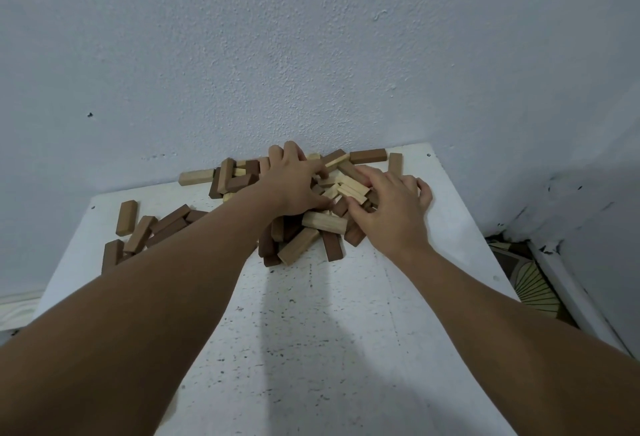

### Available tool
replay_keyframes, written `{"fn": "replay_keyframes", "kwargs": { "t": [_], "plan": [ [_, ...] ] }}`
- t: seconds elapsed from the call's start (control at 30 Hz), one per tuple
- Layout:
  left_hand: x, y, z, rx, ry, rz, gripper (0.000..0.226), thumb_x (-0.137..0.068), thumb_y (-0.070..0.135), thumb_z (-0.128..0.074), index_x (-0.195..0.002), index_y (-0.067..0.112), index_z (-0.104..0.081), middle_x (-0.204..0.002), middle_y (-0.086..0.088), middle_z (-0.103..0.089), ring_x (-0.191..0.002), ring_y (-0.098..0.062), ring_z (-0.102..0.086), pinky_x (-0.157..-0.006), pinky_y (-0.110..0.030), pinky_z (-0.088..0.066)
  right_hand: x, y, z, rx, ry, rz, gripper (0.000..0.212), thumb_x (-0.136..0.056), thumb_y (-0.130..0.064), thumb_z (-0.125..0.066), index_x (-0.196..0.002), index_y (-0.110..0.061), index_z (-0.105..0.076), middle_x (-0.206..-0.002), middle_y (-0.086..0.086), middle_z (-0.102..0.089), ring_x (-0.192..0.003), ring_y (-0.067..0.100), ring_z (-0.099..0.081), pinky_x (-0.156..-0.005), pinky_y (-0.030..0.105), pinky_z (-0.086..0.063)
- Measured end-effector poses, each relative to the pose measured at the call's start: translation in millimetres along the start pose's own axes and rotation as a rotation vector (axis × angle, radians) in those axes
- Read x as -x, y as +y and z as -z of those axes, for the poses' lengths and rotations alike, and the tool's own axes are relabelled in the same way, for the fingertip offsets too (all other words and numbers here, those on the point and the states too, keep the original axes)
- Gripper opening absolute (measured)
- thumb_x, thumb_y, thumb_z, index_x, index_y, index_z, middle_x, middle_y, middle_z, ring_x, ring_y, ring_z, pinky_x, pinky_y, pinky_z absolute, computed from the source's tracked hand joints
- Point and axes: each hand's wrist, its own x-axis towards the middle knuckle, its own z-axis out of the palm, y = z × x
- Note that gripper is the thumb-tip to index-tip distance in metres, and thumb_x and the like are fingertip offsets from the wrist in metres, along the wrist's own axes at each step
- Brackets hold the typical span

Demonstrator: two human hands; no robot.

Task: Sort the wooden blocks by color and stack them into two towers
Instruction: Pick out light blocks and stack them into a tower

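Observation:
A jumbled pile of wooden blocks point(322, 224), light and dark brown mixed, lies at the far side of a white table point(311, 331) against the wall. My left hand point(294, 183) rests on top of the pile with fingers spread over the blocks. To its right, my right hand point(391, 207) lies on the same pile, fingers bent over light blocks point(351, 190). Whether either hand grips a block is hidden. Several dark blocks point(166, 224) lie scattered to the left, partly behind my left forearm.
A pale blue wall point(311, 55) rises right behind the table. A single light block point(195, 177) and a dark block point(367, 156) lie along the wall. The table's right edge drops to a patterned floor point(533, 290).

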Motion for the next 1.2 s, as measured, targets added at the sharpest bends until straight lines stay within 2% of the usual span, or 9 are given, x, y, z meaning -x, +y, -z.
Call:
{"fn": "replay_keyframes", "kwargs": {
  "t": [0.1, 0.27, 0.37, 0.53, 0.7, 0.9, 0.97, 1.03, 1.2],
  "plan": [
    [-2, 6, -3, 0.023, 0.025, 0.023, 0.055, -0.08, 0.067, -0.072, -0.123, 0.034, -0.059, -0.125, -0.004, -0.034, -0.121, -0.029, -0.031, -0.107, -0.044, -0.029, 1, 0, 2, -0.041, 0.014, -0.02, 0.051, -0.086, -0.046, -0.072, -0.134, -0.038, -0.054, -0.107, -0.017, -0.063, -0.117, 0.016, -0.049, -0.115, 0.046, -0.017],
    [-1, 12, -5, 0.043, 0.045, 0.054, 0.05, -0.084, 0.067, -0.068, -0.121, 0.034, -0.06, -0.129, -0.006, -0.035, -0.125, -0.032, -0.032, -0.111, -0.045, -0.026, 2, 0, 2, -0.072, 0.052, -0.035, 0.053, -0.083, -0.044, -0.076, -0.13, -0.032, -0.054, -0.106, -0.016, -0.063, -0.112, 0.017, -0.051, -0.112, 0.043, -0.02],
    [3, 11, -7, 0.048, 0.168, 0.041, 0.049, -0.08, 0.066, -0.074, -0.116, 0.035, -0.062, -0.126, -0.004, -0.035, -0.12, -0.029, -0.031, -0.107, -0.043, -0.026, 1, 0, 0, -0.083, 0.056, -0.033, 0.051, -0.083, -0.044, -0.076, -0.128, -0.032, -0.054, -0.104, -0.017, -0.063, -0.111, 0.017, -0.051, -0.11, 0.042, -0.02],
    [8, 21, -6, -0.023, 0.259, -0.053, 0.023, -0.089, 0.054, -0.072, -0.096, 0.033, -0.077, -0.129, 0.0, -0.044, -0.122, -0.029, -0.033, -0.104, -0.04, -0.025, 1, 1, 0, -0.099, 0.073, -0.025, 0.048, -0.084, -0.042, -0.075, -0.125, -0.03, -0.055, -0.103, -0.018, -0.063, -0.11, 0.018, -0.051, -0.108, 0.041, -0.021],
    [11, 34, -11, -0.107, 0.262, -0.034, 0.027, -0.095, 0.042, -0.061, -0.102, 0.021, -0.077, -0.131, -0.002, -0.047, -0.122, -0.029, -0.034, -0.101, -0.04, -0.027, 1, 4, -1, -0.104, 0.097, -0.037, 0.046, -0.084, -0.042, -0.075, -0.123, -0.032, -0.053, -0.102, -0.017, -0.064, -0.11, 0.017, -0.051, -0.107, 0.042, -0.024],
    [22, 22, -11, 0.065, 0.307, 0.122, 0.033, -0.099, 0.054, -0.055, -0.106, 0.028, -0.074, -0.119, -0.002, -0.056, -0.117, -0.029, -0.046, -0.102, -0.044, -0.034, -3, 3, 0, -0.154, 0.111, -0.064, 0.048, -0.081, -0.042, -0.077, -0.121, -0.032, -0.053, -0.101, -0.017, -0.064, -0.107, 0.016, -0.054, -0.108, 0.045, -0.027],
    [35, 19, -9, 0.196, 0.318, 0.111, 0.027, -0.101, 0.044, -0.055, -0.103, 0.023, -0.073, -0.111, -0.001, -0.06, -0.103, -0.025, -0.059, -0.091, -0.044, -0.049, -3, 0, 4, -0.171, 0.113, -0.066, 0.049, -0.08, -0.042, -0.077, -0.121, -0.032, -0.053, -0.101, -0.017, -0.064, -0.107, 0.017, -0.055, -0.109, 0.046, -0.029],
    [54, 20, -6, 0.305, 0.339, 0.115, 0.02, -0.102, 0.035, -0.057, -0.098, 0.02, -0.07, -0.107, 0.001, -0.06, -0.091, -0.022, -0.062, -0.077, -0.042, -0.055, 1, -4, 11, -0.197, 0.118, -0.073, 0.05, -0.08, -0.042, -0.078, -0.122, -0.031, -0.055, -0.102, -0.018, -0.065, -0.107, 0.017, -0.057, -0.109, 0.048, -0.03],
    [115, 34, -6, 0.476, 0.355, 0.224, 0.017, -0.105, 0.029, -0.056, -0.099, 0.019, -0.07, -0.078, 0.006, -0.066, -0.068, -0.009, -0.06, -0.056, -0.026, -0.043, 36, -14, 31, -0.273, 0.155, -0.087, 0.049, -0.079, -0.042, -0.08, -0.12, -0.031, -0.057, -0.104, -0.02, -0.065, -0.103, 0.012, -0.058, -0.107, 0.048, -0.031]
  ]
}}
